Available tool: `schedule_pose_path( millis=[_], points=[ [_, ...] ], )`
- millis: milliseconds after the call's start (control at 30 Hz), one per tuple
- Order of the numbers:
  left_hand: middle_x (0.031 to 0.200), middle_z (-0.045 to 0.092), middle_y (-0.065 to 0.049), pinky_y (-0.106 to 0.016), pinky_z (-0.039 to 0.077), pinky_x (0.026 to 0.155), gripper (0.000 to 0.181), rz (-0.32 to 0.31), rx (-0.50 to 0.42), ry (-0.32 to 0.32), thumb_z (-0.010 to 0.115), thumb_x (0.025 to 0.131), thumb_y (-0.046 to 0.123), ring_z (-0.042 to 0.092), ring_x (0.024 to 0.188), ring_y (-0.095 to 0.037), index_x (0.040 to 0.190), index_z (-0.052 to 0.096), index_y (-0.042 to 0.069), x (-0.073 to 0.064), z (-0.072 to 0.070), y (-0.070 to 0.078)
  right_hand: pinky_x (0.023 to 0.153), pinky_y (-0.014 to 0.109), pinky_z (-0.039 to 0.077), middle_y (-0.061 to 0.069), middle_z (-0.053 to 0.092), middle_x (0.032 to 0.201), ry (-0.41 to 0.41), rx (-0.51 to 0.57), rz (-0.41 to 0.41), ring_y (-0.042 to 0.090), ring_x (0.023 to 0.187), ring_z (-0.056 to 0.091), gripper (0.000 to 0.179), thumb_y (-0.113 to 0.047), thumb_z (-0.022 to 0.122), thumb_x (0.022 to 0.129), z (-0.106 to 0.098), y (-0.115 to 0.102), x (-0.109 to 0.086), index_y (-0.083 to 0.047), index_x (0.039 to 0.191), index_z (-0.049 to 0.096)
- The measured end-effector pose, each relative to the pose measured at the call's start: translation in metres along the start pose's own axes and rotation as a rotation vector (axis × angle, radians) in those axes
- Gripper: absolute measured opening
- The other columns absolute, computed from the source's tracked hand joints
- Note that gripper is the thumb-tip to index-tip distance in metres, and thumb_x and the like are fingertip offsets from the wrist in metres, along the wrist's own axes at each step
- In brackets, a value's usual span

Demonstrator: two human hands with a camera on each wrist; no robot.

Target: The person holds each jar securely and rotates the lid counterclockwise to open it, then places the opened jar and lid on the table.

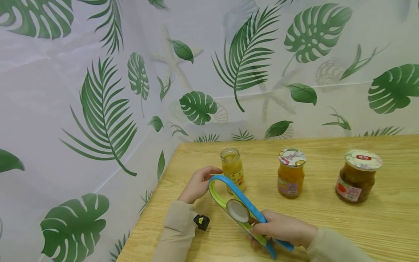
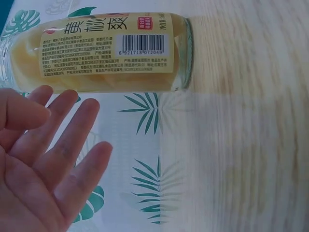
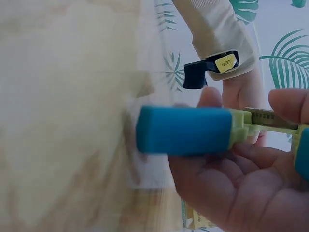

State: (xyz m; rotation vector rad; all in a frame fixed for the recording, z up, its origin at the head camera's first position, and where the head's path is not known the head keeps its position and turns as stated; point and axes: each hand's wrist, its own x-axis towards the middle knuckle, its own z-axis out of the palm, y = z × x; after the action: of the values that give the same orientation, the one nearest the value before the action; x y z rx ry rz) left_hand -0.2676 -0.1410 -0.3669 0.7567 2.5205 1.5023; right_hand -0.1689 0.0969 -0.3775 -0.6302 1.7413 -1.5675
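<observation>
A glass jar of yellow peach pieces [image 1: 233, 168] stands lidless on the table, its barcode label [image 2: 106, 46] facing the left wrist camera. My left hand [image 1: 198, 183] is beside it, fingers loosely extended, with the fingertips right at the glass. In my right hand [image 1: 284, 228] is a blue and lime-green jar opener [image 1: 242, 196], gripped by its handle end, its looped end slanting up and left in front of the jar. A round metal lid [image 1: 238, 211] lies against the opener's green inner side, near the right thumb. The right wrist view shows the opener's blue handle [image 3: 186, 130] close up.
To the right stand two capped jars, one with orange contents [image 1: 290, 178] and one with dark red-brown contents [image 1: 356, 180]. A black wrist-camera mount [image 1: 202, 221] sits at the left cuff. Leaf-printed sheeting [image 1: 255, 120] rises behind and left of the wooden table [image 1: 320, 214].
</observation>
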Motion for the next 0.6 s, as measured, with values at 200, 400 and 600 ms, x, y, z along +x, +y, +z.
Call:
schedule_pose_path(
  millis=[200, 400, 600],
  points=[
    [0.117, 0.053, -0.012, -0.033, 0.045, 0.075, 0.028, -0.014, 0.025, -0.006, 0.044, 0.090, 0.001, 0.052, 0.105, -0.026, 0.116, 0.054, 0.002, 0.0012, -0.0001, 0.0026, 0.060, 0.024, 0.048, 0.009, 0.060, 0.080, -0.144, 0.155, 0.005, 0.015, 0.070, 0.055, 0.024, -0.013, 0.041, 0.092, -0.0030, 0.0062, 0.0026, 0.008, 0.091, 0.053],
    [0.116, 0.054, -0.011, -0.034, 0.042, 0.076, 0.039, -0.035, 0.062, 0.021, 0.032, 0.086, -0.010, 0.052, 0.105, -0.026, 0.115, 0.055, 0.003, 0.0009, 0.0006, 0.0062, 0.058, 0.022, 0.048, 0.010, 0.061, 0.079, -0.156, 0.194, 0.042, 0.013, 0.070, 0.057, 0.030, -0.015, 0.040, 0.092, -0.0023, 0.0087, 0.0049, 0.010, 0.091, 0.056],
    [0.117, 0.054, -0.011, -0.044, 0.040, 0.086, 0.038, -0.037, 0.048, 0.037, 0.033, 0.086, -0.009, 0.053, 0.103, -0.025, 0.115, 0.056, 0.003, -0.0004, 0.0014, 0.0073, 0.052, 0.019, 0.044, 0.009, 0.061, 0.073, -0.095, 0.079, 0.033, 0.011, 0.059, 0.053, 0.032, -0.015, 0.043, 0.088, -0.0022, 0.0087, 0.0059, 0.014, 0.083, 0.057]
  ],
)
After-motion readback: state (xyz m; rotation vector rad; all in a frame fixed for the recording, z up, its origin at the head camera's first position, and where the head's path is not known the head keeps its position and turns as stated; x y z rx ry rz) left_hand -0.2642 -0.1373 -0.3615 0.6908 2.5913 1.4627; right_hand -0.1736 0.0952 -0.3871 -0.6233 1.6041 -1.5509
